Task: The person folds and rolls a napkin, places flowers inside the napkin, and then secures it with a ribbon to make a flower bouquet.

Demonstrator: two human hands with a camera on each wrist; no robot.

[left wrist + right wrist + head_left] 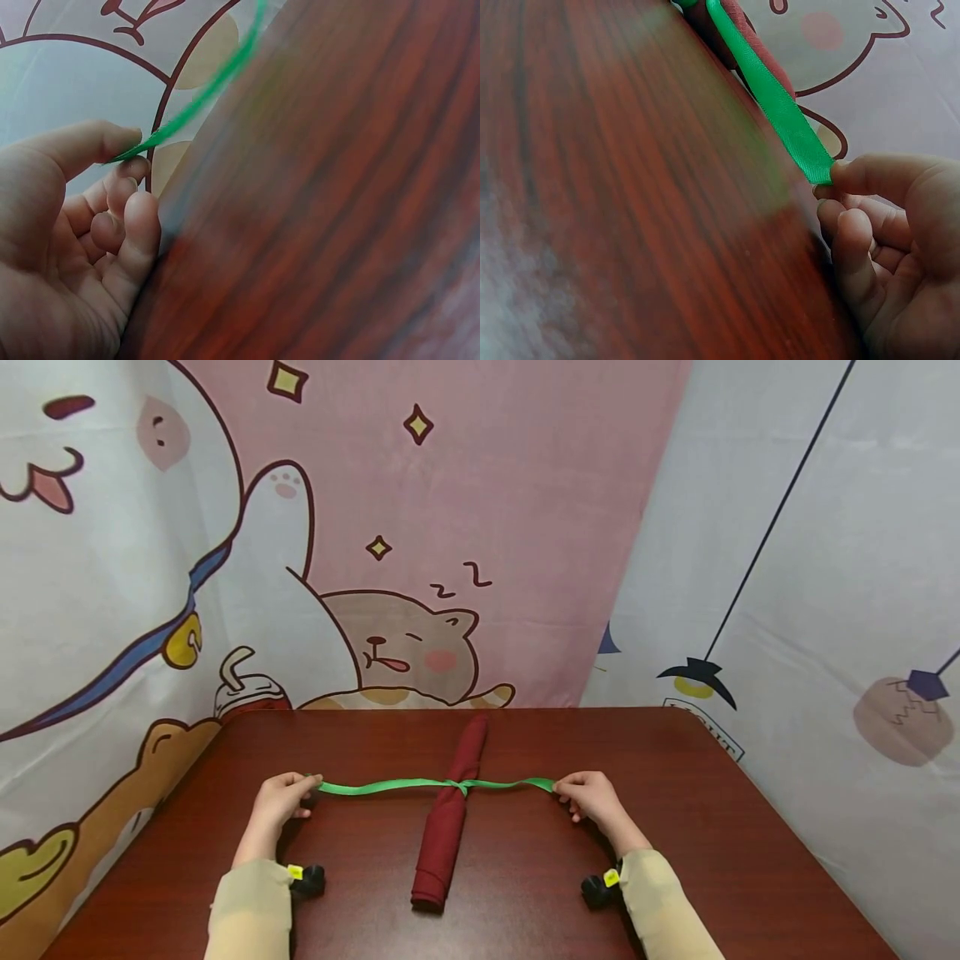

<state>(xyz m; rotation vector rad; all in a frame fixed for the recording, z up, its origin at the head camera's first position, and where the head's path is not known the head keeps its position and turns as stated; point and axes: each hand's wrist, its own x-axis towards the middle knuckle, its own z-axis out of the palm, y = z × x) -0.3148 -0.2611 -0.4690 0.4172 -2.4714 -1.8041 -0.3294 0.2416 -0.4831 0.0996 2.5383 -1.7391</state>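
Note:
A dark red roll of cloth (441, 843) lies lengthwise on the table, its far end tipped slightly right. Around its middle runs a green ribbon (382, 787), crossed or knotted on top of the roll. My left hand (279, 802) pinches one ribbon end between thumb and forefinger, left of the roll. On the other side my right hand (595, 802) pinches the opposite end the same way. Both ribbon tails stretch out sideways above the table, sagging a little. In the right wrist view the ribbon (780, 105) shows flat and satiny, leading back to the roll.
The brown wooden table (525, 877) has a glossy surface and a rounded far edge. Behind it hangs a cloth backdrop (555, 527) with cartoon animals. A small black wrist camera (307, 881) sits at the left cuff, another (597, 892) at the right.

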